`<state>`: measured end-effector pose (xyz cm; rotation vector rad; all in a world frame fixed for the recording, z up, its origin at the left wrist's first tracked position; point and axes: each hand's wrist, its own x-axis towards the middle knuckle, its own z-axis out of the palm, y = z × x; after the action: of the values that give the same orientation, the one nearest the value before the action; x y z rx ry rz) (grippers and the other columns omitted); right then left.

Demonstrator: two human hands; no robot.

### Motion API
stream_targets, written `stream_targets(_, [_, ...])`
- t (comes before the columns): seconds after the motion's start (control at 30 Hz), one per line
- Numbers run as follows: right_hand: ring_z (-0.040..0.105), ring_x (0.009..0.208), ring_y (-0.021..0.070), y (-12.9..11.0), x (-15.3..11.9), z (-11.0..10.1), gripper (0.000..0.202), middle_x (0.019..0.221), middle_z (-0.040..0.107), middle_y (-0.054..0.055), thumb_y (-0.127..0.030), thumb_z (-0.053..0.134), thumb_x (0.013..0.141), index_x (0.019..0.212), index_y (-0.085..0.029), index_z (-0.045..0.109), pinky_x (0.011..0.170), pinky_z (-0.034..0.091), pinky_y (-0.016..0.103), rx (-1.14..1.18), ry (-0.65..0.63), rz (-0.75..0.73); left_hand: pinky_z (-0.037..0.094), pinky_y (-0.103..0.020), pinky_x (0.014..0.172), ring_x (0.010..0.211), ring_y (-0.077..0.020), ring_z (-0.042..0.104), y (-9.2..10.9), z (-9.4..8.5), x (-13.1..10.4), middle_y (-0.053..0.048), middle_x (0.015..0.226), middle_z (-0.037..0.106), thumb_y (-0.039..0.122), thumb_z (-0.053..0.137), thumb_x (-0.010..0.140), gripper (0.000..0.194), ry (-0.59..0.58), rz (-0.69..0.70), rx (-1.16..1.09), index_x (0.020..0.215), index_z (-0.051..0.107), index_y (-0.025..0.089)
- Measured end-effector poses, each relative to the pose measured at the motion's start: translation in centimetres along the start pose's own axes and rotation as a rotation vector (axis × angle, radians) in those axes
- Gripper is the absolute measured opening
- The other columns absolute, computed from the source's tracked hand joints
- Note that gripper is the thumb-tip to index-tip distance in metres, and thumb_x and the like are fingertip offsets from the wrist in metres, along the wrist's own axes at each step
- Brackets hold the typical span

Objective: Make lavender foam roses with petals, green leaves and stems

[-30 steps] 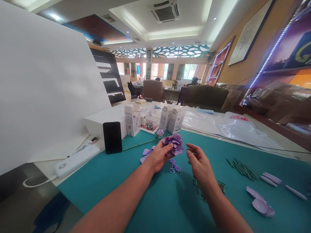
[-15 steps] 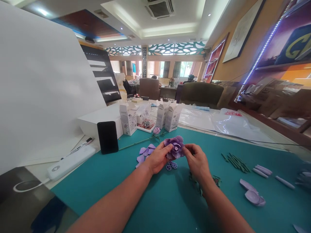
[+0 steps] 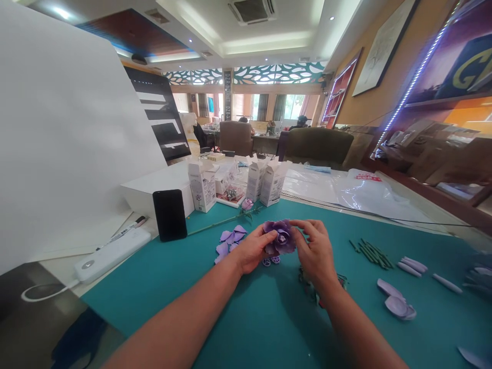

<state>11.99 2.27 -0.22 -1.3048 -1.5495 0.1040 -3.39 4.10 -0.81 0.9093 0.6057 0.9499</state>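
Note:
A purple layered flower (image 3: 280,238) is held up over the green mat (image 3: 246,318). My left hand (image 3: 251,249) grips its left side, with the thumb on the petals. At its right edge, the thumb and fingers of my right hand (image 3: 315,248) pinch the outer petals. Small purple wheel-shaped pieces (image 3: 275,260) lie just below the flower, partly covered. Loose purple petals (image 3: 233,234) are left of my left hand. Green parts (image 3: 307,279) lie beneath my right hand and wrist, mostly hidden.
A finished-looking rose on a green stem (image 3: 221,223) lies behind. A black phone-like slab (image 3: 169,215) stands at the left, near white boxes (image 3: 202,189). Green sticks (image 3: 374,254) and pale purple pieces (image 3: 400,306) lie at the right. People sit far back.
The flower has moved slightly right and down and tilted. My right hand's fingers have stretched further over its upper right edge. The view has shifted slightly.

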Motion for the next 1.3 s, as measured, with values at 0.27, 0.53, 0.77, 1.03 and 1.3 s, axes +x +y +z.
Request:
stream_targets(0.27, [0.050,0.101,0.0260,1.4,0.2,0.0,0.022,0.106,0.058,0.009,-0.035,0.051,0.086,0.091,-0.025,0.070,0.089,0.040,0.045,-0.144,-0.045,-0.154,0.046,-0.026,0.072,0.083,-0.0144,0.059,-0.9,0.0,0.2,-0.005,0.099,0.061,0.036,0.074,0.069,0.042,-0.051,-0.053,0.051,0.105,0.058,0.021])
stream_targets(0.53, [0.050,0.102,0.0258,1.3,0.2,0.1,0.020,0.104,0.060,0.009,-0.035,0.053,0.084,0.085,-0.025,0.069,0.090,0.040,0.045,-0.082,-0.060,-0.101,0.046,-0.024,0.067,0.077,-0.0128,0.059,-0.7,0.0,0.0,-0.004,0.096,0.060,0.036,0.073,0.070,0.040,-0.046,-0.073,0.048,0.104,0.058,0.021])
stream_targets(0.77, [0.053,0.103,0.0248,0.2,0.5,-0.7,0.023,0.105,0.059,0.010,-0.039,0.049,0.085,0.089,-0.023,0.065,0.082,0.045,0.042,0.087,-0.007,0.025,0.050,-0.031,0.070,0.078,-0.0161,0.061,0.1,-0.7,0.3,-0.006,0.098,0.063,0.041,0.066,0.077,0.034,-0.009,-0.100,-0.084,0.102,0.059,0.019])
stream_targets(1.03, [0.051,0.088,0.0242,0.8,-0.3,0.0,0.019,0.091,0.057,0.007,-0.042,0.062,0.079,0.083,-0.024,0.066,0.078,0.042,0.040,-0.177,-0.096,-0.358,0.049,-0.033,0.077,0.083,-0.0167,0.061,1.1,-1.6,0.5,-0.007,0.097,0.066,0.039,0.071,0.073,0.036,0.056,0.018,-0.160,0.100,0.061,0.019])
stream_targets(1.3, [0.046,0.073,0.0196,1.6,-0.8,0.9,0.019,0.078,0.056,0.006,-0.039,0.055,0.085,0.085,-0.026,0.070,0.069,0.039,0.033,-0.343,-0.191,-0.538,0.050,-0.031,0.072,0.079,-0.0159,0.061,1.4,-0.6,-0.1,-0.004,0.094,0.066,0.027,0.079,0.063,0.045,0.086,0.009,-0.109,0.102,0.059,0.020])
